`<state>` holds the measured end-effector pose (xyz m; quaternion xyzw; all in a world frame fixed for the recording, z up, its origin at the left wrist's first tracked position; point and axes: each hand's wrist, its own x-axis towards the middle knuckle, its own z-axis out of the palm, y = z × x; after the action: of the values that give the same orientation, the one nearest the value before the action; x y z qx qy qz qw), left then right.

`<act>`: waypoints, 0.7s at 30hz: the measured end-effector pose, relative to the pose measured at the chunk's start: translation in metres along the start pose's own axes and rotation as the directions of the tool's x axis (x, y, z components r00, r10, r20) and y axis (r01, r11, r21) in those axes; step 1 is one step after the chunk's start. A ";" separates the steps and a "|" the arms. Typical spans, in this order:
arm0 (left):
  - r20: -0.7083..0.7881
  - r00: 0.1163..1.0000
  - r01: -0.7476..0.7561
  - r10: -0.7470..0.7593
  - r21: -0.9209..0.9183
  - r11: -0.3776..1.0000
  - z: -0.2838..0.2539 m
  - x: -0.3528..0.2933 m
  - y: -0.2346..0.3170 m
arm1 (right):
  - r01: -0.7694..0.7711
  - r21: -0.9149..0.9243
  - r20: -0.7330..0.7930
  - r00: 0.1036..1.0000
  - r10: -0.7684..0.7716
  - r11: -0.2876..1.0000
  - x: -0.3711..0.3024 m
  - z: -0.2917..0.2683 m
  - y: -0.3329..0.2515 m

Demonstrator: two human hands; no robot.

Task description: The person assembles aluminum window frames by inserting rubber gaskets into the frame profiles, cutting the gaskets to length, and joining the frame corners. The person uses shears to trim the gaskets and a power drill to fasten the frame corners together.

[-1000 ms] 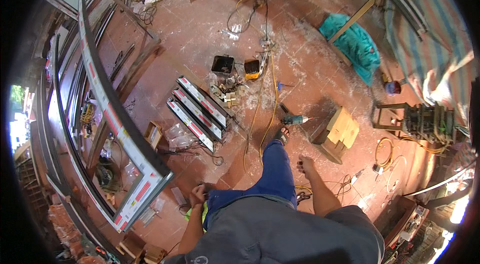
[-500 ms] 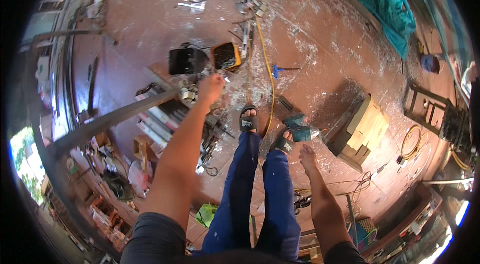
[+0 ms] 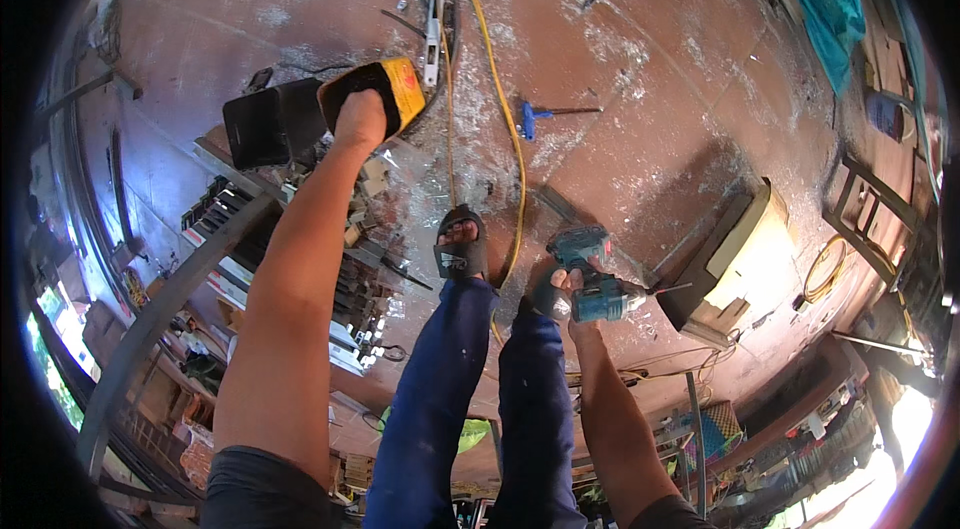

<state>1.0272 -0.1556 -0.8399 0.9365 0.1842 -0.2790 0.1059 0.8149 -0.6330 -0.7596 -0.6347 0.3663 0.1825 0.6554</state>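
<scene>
My left hand point(image 3: 361, 116) reaches down into a yellow open-topped container point(image 3: 408, 89) with a dark inside. Its fingers are hidden in there. Pressed against that container on the left is a black open bin point(image 3: 262, 129). Near my right foot, my right hand point(image 3: 566, 282) has its fingers wrapped round the handle of a teal and black cordless drill point(image 3: 605, 301). The drill lies on its side, with its long bit point(image 3: 672, 289) pointing right. On the floor ahead is a blue-handled tool point(image 3: 530, 119) with a thin dark shaft.
A yellow cord point(image 3: 503, 99) runs along the floor past my sandalled feet. Right of the drill stands an open cardboard box point(image 3: 735, 264). Dark metal bars point(image 3: 180, 284) and stacked metal lengths lie at the left. White shavings are scattered over the tiles.
My left hand has moved forward and left, from above the floor into the yellow container. My right hand has gone from beside the drill to a grip on its handle.
</scene>
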 end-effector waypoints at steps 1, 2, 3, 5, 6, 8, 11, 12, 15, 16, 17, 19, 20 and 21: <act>-0.007 1.000 0.003 -0.004 -0.027 1.000 -0.002 -0.005 0.000 | 0.000 0.064 -0.028 1.000 0.002 0.998 0.002 0.005 0.003; -0.066 0.996 -0.067 0.064 -0.056 0.996 -0.002 -0.008 0.001 | -0.051 0.124 -0.062 0.996 0.059 0.991 0.004 0.008 0.004; -0.069 0.997 -0.031 0.027 -0.057 0.998 -0.010 -0.013 0.012 | -0.098 0.187 -0.099 0.988 0.118 0.978 0.005 0.007 0.006; -0.092 0.995 -0.043 0.037 -0.066 0.997 -0.021 -0.015 0.022 | -0.215 0.283 -0.105 0.962 0.253 0.935 0.007 0.005 0.000; -0.140 0.989 -0.056 0.041 -0.102 0.993 -0.025 -0.017 0.024 | -0.227 0.304 -0.069 0.963 0.259 0.925 0.003 0.005 -0.007; -0.240 0.970 -0.085 0.043 -0.171 0.981 -0.034 -0.023 0.025 | -0.155 0.218 0.033 0.988 0.151 0.964 -0.013 0.013 -0.036; -0.414 0.904 -0.231 0.111 -0.252 0.940 -0.043 -0.028 0.010 | -0.056 0.032 0.131 0.990 0.052 0.998 -0.054 0.025 -0.086; -0.287 0.952 -0.100 -0.103 -0.613 0.784 -0.054 -0.033 0.014 | -0.035 -0.010 0.150 0.988 0.036 0.999 -0.069 0.025 -0.100; 0.248 0.950 0.208 -0.189 -0.955 -0.211 -0.098 -0.079 0.031 | 0.012 -0.125 0.217 0.976 0.015 0.992 -0.115 0.020 -0.142; 0.300 0.951 0.220 -0.075 -0.826 -0.519 -0.114 -0.113 0.021 | 0.021 -0.164 0.268 0.963 0.024 0.986 -0.131 0.023 -0.159; 0.196 0.980 0.143 -0.013 -0.759 -0.635 -0.126 -0.148 0.018 | 0.033 -0.191 0.326 0.945 0.031 0.981 -0.146 0.025 -0.176; 0.096 0.994 0.093 0.049 -0.537 -0.839 -0.164 -0.227 0.025 | 0.075 -0.239 0.435 0.900 0.038 0.968 -0.178 0.030 -0.211; 0.042 0.997 0.073 0.061 -0.468 -0.880 -0.188 -0.265 0.031 | 0.098 -0.264 0.486 0.873 0.045 0.960 -0.195 0.034 -0.230; 0.096 0.995 0.051 0.011 -0.430 -0.902 -0.220 -0.307 0.038 | 0.121 -0.285 0.537 0.842 0.054 0.951 -0.214 0.037 -0.248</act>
<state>0.9106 -0.2116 -0.4828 0.0912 0.3536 0.0979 0.9258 0.8566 -0.5802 -0.4366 -0.6584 0.1232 0.3967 0.6277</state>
